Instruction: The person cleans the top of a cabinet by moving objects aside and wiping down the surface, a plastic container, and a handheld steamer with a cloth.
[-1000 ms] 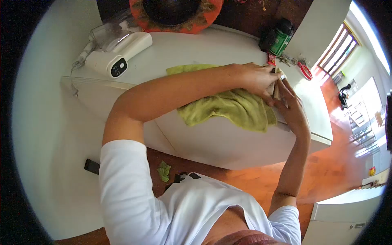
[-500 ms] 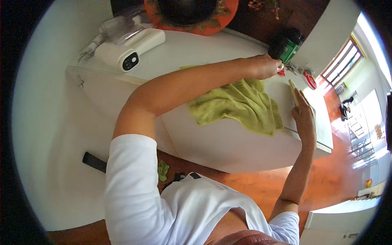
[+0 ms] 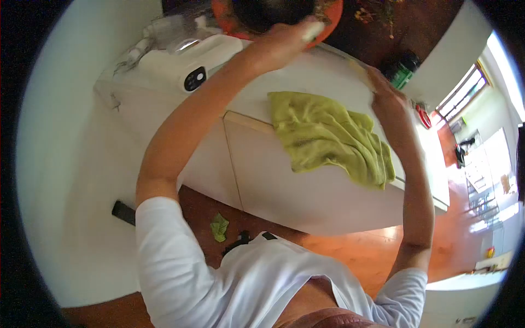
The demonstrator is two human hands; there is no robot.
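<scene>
My left hand (image 3: 284, 46) is raised over the back of the white cabinet top, in front of the orange-rimmed round thing (image 3: 332, 24). Its fingers are closed on a small white object (image 3: 314, 30), blurred and too small to name. Farther right, my right hand (image 3: 387, 97) reaches to the back of the top, beside the black and green container (image 3: 403, 71). Its fingers are on a thin pale-yellow strip (image 3: 358, 70), smeared by motion. Between my arms a yellow-green towel (image 3: 333, 136) lies rumpled, draped over the front edge.
A white device with a black button panel (image 3: 195, 80) lies at the left, with clear plastic wrapping (image 3: 178, 27) behind it. Red-handled scissors (image 3: 423, 116) lie at the right end. A crumpled green piece (image 3: 219, 227) is on the brown floor.
My left hand has moved left and back, away from the green container toward the orange-rimmed thing. My right hand has moved back and left with the pale strip. The towel is more fully exposed.
</scene>
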